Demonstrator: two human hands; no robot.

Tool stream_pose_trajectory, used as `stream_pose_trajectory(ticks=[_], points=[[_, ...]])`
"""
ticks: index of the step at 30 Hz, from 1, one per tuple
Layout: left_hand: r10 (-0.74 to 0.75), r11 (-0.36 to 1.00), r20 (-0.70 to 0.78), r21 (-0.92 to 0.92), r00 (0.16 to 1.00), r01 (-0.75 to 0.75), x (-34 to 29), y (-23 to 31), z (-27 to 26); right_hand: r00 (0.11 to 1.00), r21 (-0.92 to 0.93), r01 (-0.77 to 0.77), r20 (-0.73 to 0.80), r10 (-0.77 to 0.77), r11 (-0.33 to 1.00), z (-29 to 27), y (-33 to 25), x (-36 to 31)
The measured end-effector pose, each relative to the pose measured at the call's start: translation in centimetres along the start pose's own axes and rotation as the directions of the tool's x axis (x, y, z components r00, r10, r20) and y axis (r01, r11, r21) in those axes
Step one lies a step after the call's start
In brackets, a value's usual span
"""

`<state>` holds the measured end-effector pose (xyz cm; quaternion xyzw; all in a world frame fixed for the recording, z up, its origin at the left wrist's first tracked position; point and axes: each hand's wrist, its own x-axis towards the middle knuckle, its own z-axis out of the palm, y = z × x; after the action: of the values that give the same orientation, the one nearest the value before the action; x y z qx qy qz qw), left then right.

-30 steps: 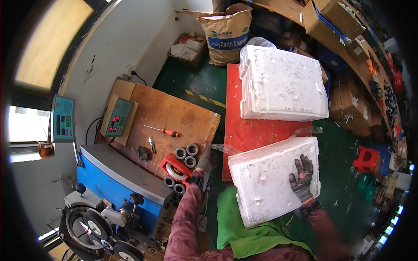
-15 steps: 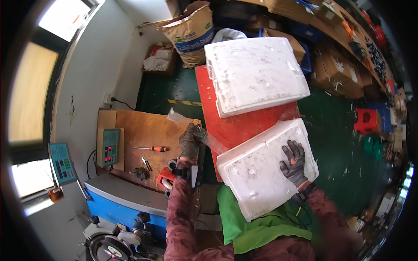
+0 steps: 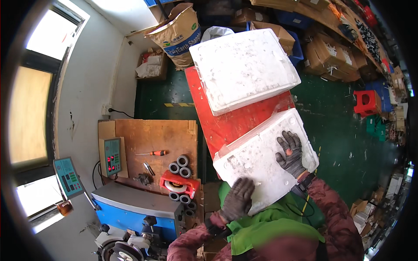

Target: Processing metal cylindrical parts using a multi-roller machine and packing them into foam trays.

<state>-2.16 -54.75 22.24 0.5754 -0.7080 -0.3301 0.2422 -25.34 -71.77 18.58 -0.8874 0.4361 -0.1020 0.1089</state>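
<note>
A scuffed white foam box (image 3: pixel 265 163) lies tilted in front of me on the near end of a red tabletop (image 3: pixel 226 126). My right hand (image 3: pixel 291 154), in a dark grey glove with a worn spot, rests flat with fingers spread on its right part. At the box's near left edge, my left hand (image 3: pixel 237 200) lies flat in a similar glove, fingers stretched out and holding nothing. A second white foam box (image 3: pixel 244 69) sits farther back on the tabletop.
On the left, a wooden bench (image 3: pixel 152 130) bears a screwdriver (image 3: pixel 157 153), a red tape dispenser (image 3: pixel 179 185) and several grey rings (image 3: pixel 183 161). A blue machine (image 3: pixel 139 213) stands nearer. A large paper sack (image 3: pixel 176 37), cartons (image 3: pixel 333 56) and a red stool (image 3: pixel 366 102) stand around.
My left hand has left the clear film strip beside the bench and come right and nearer, onto the near box's edge. My right hand stays on that box. The view has shifted slightly.
</note>
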Motion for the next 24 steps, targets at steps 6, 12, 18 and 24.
stream_pose_trajectory(ticks=[6,12,18,24], points=[[-0.496,0.443,-0.148,-0.891,0.855,0.103,3.8,-9.0,-4.8,0.999,-0.046,-0.033,0.004,0.033,0.998,-0.4,0.6,-0.2],[-0.095,0.631,0.459,-0.659,0.883,0.41,3.1,-27.1,2.8,0.999,0.01,0.016,0.037,-0.016,1.0,0.8,-0.8,0.5],[0.268,0.759,0.461,-0.642,0.846,0.109,10.6,-13.6,-6.9,0.99,-0.057,-0.07,0.12,0.077,0.996,-1.2,0.9,-0.7],[-0.242,0.709,0.484,-0.503,0.841,0.493,12.9,-4.9,-5.7,0.998,0.078,-0.055,0.031,0.053,0.995,-1.8,0.6,-0.6]])
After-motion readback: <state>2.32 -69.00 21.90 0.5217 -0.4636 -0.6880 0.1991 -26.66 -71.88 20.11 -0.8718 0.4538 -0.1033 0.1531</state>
